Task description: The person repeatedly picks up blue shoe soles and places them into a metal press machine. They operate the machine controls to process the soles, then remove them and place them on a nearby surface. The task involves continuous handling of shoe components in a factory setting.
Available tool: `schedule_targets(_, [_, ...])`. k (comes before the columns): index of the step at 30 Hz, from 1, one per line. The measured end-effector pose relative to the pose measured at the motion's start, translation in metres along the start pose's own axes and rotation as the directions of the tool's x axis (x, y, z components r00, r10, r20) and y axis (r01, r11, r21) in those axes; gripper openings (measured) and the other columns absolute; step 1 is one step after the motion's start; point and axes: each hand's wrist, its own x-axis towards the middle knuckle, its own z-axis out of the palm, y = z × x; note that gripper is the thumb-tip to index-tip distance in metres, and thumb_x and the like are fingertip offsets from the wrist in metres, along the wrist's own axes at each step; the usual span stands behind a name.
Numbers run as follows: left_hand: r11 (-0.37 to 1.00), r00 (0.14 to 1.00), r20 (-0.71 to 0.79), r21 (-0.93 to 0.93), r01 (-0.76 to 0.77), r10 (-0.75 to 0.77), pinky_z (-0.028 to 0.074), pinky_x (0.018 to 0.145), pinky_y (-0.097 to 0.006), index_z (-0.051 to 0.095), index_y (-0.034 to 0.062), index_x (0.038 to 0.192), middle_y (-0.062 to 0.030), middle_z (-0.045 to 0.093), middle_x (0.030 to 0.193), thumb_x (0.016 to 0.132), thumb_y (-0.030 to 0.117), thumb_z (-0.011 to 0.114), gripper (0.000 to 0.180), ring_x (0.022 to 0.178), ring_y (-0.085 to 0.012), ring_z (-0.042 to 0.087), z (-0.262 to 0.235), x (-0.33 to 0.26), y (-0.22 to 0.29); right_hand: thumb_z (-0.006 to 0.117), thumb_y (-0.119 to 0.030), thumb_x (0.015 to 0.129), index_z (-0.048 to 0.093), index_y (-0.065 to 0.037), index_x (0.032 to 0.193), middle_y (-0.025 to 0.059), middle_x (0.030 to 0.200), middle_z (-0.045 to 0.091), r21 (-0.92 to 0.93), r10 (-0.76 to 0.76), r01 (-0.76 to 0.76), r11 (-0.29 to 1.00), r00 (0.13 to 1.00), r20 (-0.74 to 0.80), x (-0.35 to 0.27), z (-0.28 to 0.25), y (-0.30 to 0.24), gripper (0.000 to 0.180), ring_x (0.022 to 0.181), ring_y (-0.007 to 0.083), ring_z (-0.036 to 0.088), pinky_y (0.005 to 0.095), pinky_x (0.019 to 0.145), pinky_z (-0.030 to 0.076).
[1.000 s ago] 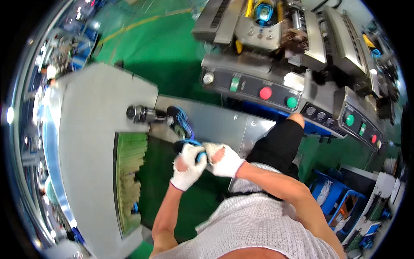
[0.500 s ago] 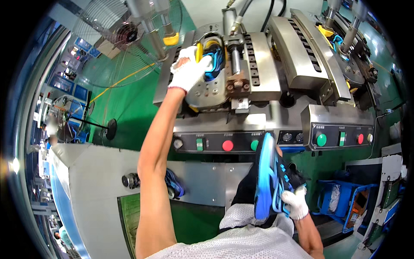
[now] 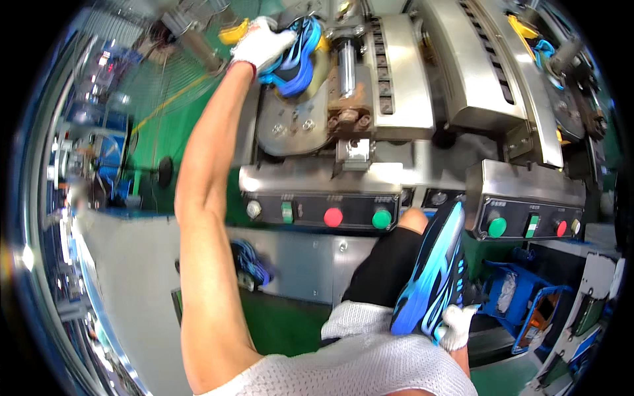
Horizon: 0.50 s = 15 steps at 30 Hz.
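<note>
My left hand (image 3: 259, 47), in a white knit glove, reaches far forward and grips a blue and black sports shoe (image 3: 298, 69). That shoe is tilted above the oval metal plate (image 3: 290, 125) of the left press station, its blue sole edge showing. Low on the right, my gloved right hand (image 3: 456, 328) is closed on another sports shoe (image 3: 430, 277), black with a bright blue sole. This one stands nearly upright beside my leg, sole turned left; it covers part of my fingers.
Below the press runs a control panel (image 3: 317, 210) with red and green buttons; a second panel (image 3: 528, 218) is at right. A blue crate (image 3: 515, 297) stands far right. Another shoe (image 3: 249, 264) lies beneath the left panel. A fan (image 3: 158, 39) stands behind my left arm.
The shoe at my left hand has come up out of its seat in the press and tilted, sole edge showing. My right hand still holds its shoe, turned slightly. The view has shifted.
</note>
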Motion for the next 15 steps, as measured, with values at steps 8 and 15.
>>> schedule_targets(8, [0.961, 0.932, -0.363, -0.262, -0.086, -0.016, 0.052, 0.102, -0.037, 0.066, -0.0027, 0.128, -0.0182, 0.071, 0.126, 0.086, 0.026, 0.085, 0.055, 0.114, -0.0245, 0.068, -0.141, -0.259, -0.036, 0.076, -0.003, 0.09, 0.067, -0.008, 0.097, -0.002, 0.089, 0.066, 0.144, -0.078, 0.093, 0.985, 0.992, -0.103, 0.025, 0.07, -0.034, 0.013, 0.077, 0.0098, 0.065, 0.0294, 0.072, 0.056])
schedule_targets(15, [0.877, 0.931, -0.086, -0.377, 0.299, -0.355, 0.053, 0.094, -0.04, 0.061, 0.0008, 0.114, -0.0147, 0.064, 0.113, 0.075, 0.008, 0.084, 0.046, 0.104, -0.0295, 0.065, -0.088, -0.518, -0.085, 0.08, 0.0, 0.09, 0.072, 0.005, 0.121, 0.0139, 0.11, 0.077, 0.048, -0.328, 0.325, 0.944, 0.938, 0.11, 0.066, 0.234, -0.15, 0.033, 0.093, 0.019, 0.076, 0.0321, 0.08, 0.062])
